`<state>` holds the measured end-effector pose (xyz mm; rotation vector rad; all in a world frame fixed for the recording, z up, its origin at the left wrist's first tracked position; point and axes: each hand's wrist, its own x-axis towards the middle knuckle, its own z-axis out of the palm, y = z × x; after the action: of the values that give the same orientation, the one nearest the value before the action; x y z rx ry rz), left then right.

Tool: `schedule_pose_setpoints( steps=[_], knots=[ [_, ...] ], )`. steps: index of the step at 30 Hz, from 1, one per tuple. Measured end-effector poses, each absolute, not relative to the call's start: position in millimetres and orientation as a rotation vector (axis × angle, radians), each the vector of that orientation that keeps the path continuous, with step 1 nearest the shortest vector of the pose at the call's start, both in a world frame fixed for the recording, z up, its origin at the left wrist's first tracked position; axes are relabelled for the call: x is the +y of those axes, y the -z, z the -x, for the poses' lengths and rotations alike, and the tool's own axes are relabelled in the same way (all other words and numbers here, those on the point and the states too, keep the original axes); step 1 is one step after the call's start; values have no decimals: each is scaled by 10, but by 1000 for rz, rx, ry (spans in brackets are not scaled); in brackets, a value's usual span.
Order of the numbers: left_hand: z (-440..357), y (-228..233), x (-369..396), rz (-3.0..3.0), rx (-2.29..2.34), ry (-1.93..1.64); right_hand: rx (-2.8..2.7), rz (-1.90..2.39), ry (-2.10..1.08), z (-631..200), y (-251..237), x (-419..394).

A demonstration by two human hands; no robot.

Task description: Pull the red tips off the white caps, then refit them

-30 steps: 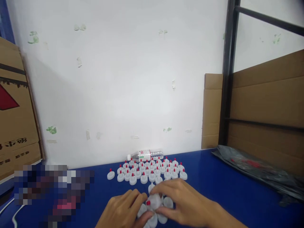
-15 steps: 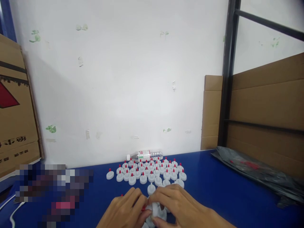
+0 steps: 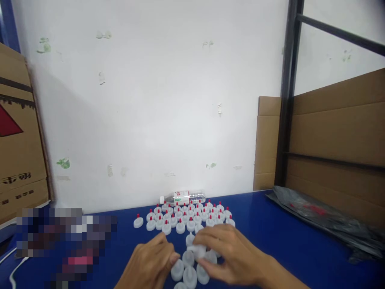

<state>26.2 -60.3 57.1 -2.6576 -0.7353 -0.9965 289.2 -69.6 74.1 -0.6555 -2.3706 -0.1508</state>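
On the blue table (image 3: 270, 233), rows of white red-tipped plastic caps (image 3: 186, 216) sit before a lying clear plastic water bottle (image 3: 183, 197); loose white plastic caps (image 3: 189, 269) lie nearer, between both hands.

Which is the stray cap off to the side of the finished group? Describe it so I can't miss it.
At the back of the blue table, white caps with red tips stand packed in rows before a lying water bottle. The lone cap sits left of them, apart, touching none.

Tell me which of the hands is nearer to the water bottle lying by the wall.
Right. The right hand sits just below and slightly right of the water bottle, beyond the capped pieces. The left hand is lower and further left.
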Motion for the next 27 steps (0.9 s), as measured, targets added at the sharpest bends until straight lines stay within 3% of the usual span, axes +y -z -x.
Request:
schedule_pose_setpoints(
  steps=[12,27],
  knots=[
    [28,-644,-303,2541,-1609,625,-2123,1254,179,-3193,-896,-473],
    [-27,-571,-303,2561,-1751,358,-2245,1524,69,-3242,-755,-335]
  ],
)
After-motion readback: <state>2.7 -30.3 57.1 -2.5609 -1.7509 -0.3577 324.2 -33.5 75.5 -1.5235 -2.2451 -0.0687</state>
